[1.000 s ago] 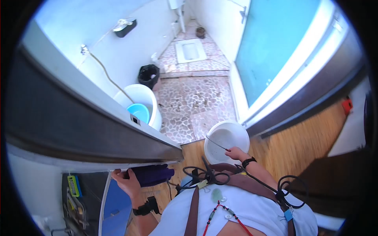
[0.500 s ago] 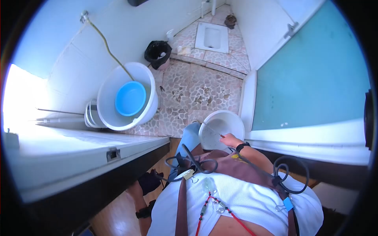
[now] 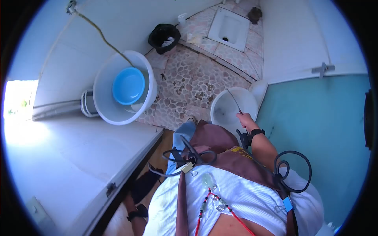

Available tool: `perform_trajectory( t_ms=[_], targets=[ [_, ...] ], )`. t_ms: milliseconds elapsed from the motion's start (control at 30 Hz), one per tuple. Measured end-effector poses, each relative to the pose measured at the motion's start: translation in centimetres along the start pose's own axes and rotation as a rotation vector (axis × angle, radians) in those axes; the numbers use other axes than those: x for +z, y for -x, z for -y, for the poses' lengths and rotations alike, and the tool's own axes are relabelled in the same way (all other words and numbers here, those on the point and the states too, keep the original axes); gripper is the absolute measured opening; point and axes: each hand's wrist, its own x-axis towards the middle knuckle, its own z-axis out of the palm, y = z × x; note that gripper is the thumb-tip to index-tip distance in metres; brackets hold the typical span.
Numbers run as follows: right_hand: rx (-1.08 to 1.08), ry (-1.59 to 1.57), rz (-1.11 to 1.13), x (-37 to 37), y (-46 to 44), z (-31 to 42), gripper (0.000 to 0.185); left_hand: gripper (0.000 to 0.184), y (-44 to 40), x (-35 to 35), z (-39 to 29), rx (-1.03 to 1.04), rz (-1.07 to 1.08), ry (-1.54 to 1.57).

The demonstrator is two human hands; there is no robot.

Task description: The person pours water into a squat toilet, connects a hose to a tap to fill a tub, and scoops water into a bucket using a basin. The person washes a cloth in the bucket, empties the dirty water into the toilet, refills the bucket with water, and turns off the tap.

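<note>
My right hand (image 3: 247,120) is closed around the grip of a thin wire handle (image 3: 235,101). That handle belongs to a white bucket (image 3: 217,112) in front of my right leg, and its near side is hidden by my hand and apron. Low on the left, my left hand (image 3: 130,202) is beside a dark purple, cloth-like thing (image 3: 144,187). Shadow and the dark thing hide its fingers, so its grip does not show.
A large white tub (image 3: 103,108) with a blue basin (image 3: 128,85) in it stands left, a hose (image 3: 103,37) running into it. Beyond are a black-lined bin (image 3: 164,36) and a squat toilet (image 3: 229,29) on a raised step. Door panels flank me.
The view has turned and moved forward through the doorway. The bucket and my right hand now appear farther up and right. Its handle shows more clearly, still in my right hand.
</note>
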Motion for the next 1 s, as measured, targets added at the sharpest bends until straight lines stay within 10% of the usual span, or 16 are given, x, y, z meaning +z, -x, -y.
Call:
perform_trajectory(
  t_ms=[167, 200, 267, 667, 1000],
  targets=[
    [-0.153, 0.304, 0.077, -2.4, -3.9, 4.1, 0.026, 0.024, 4.4, 4.1, -4.6, -0.085, -0.026, 0.151],
    [-0.147, 0.342, 0.08, -3.0, -4.8, 4.7, 0.028, 0.022, 2.2, 6.3, -4.7, 0.195, 0.111, -0.335],
    [-0.194, 0.294, 0.08, -4.1, -4.7, 5.9, 0.029, 0.019, 6.5, 6.8, -14.8, 0.06, 0.093, 0.196],
    [-0.154, 0.445, 0.137, -6.8, -12.8, 12.7, 0.035, 0.019, 4.8, 17.2, -31.7, 0.084, 0.385, 0.62],
    [-0.2, 0.767, 0.23, -7.3, -18.0, 20.2, 0.045, 0.023, -1.5, 21.2, -46.9, 0.378, 0.458, 0.181]
  ],
)
